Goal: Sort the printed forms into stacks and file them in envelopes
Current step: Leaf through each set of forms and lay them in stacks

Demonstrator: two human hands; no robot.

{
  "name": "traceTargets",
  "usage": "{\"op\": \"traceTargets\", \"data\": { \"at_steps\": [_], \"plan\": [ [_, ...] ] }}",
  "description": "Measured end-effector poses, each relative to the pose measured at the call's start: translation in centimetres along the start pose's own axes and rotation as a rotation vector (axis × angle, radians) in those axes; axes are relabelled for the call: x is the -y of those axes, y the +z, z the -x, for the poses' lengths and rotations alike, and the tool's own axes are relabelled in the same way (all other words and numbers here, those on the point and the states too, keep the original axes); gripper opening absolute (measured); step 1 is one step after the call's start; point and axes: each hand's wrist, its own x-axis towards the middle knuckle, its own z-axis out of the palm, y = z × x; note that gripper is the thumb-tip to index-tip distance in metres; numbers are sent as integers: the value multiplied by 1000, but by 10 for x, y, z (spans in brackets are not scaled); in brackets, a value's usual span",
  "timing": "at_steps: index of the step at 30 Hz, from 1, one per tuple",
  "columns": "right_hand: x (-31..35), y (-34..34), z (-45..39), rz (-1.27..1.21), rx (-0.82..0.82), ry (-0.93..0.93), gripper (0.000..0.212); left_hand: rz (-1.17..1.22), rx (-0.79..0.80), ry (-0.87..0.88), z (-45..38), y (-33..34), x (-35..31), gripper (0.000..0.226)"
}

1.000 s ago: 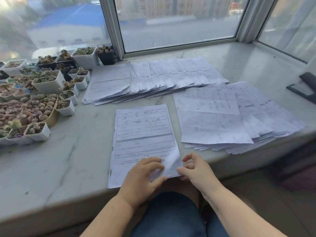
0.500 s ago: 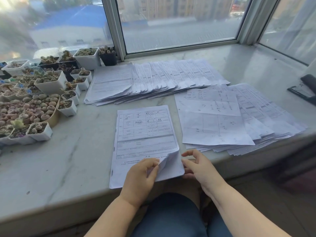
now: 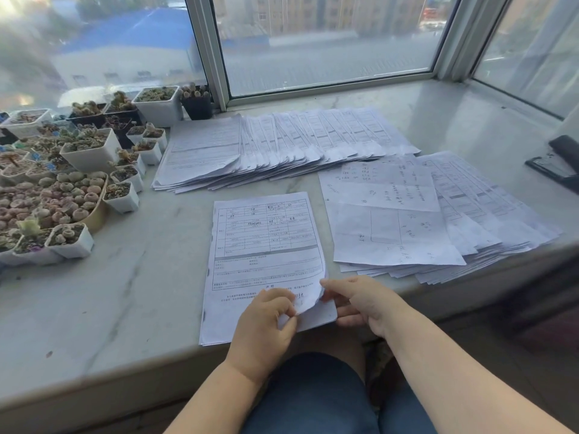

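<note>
On the marble sill (image 3: pixel 131 308), the left hand (image 3: pixel 263 327) is pinching the printed form's (image 3: pixel 263 245) curled corner while the right hand's (image 3: pixel 360 302) spread fingers are touching it

Bare counter (image 3: pixel 103 308) runs wide on the left, between the front edge and the succulent pots (image 3: pixel 78 189), up to the form sheet (image 3: pixel 263 245). Narrow marble strip betw. that sheet and the fanned stack (image 3: pixel 282 145) behind it; another slim gap to the right-hand pile (image 3: pixel 407 214). Far right corner open, w/ a black stapler (image 3: pixel 560 161) at the edge. Window frame (image 3: pixel 206 51) blocks the back.
</note>
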Motion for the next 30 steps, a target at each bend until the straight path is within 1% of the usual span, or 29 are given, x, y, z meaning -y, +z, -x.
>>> {"op": "traceTargets", "data": {
  "at_steps": [3,5,8,11,13,17,19,23,25,27,29,30],
  "plan": [
    [-1,-3,-3,-4,4,12,10,-18,18,26,0,-2,1,6],
    [-3,-3,-2,0,35,2,3,-25,56,51,0,-5,2,10],
    [-7,1,-2,-1,7,-42,8,-4,84,50,-1,-9,2,15],
    [-10,7,-2,45,-81,-106,18,41,73,34,-1,-10,2,10],
    [-12,10,-2,51,-107,-126,22,64,53,22,0,-11,2,9],
    [-11,6,-2,24,-83,-92,26,51,-53,-43,-2,-10,3,18],
    [-11,3,-1,7,-55,-62,23,44,-91,-69,-3,-9,2,22],
    [-12,2,5,3,-25,-61,17,43,-102,-75,-3,-7,2,18],
    [-10,2,5,114,-107,-138,16,61,-94,-75,-2,-7,2,15],
    [-5,3,4,261,-179,-250,25,77,-61,-73,-1,-9,2,17],
    [1,6,2,302,-174,-282,34,55,-18,-66,1,-10,3,23],
    [4,8,2,285,-158,-272,34,40,-11,-59,1,-10,2,21]
  ]
}}
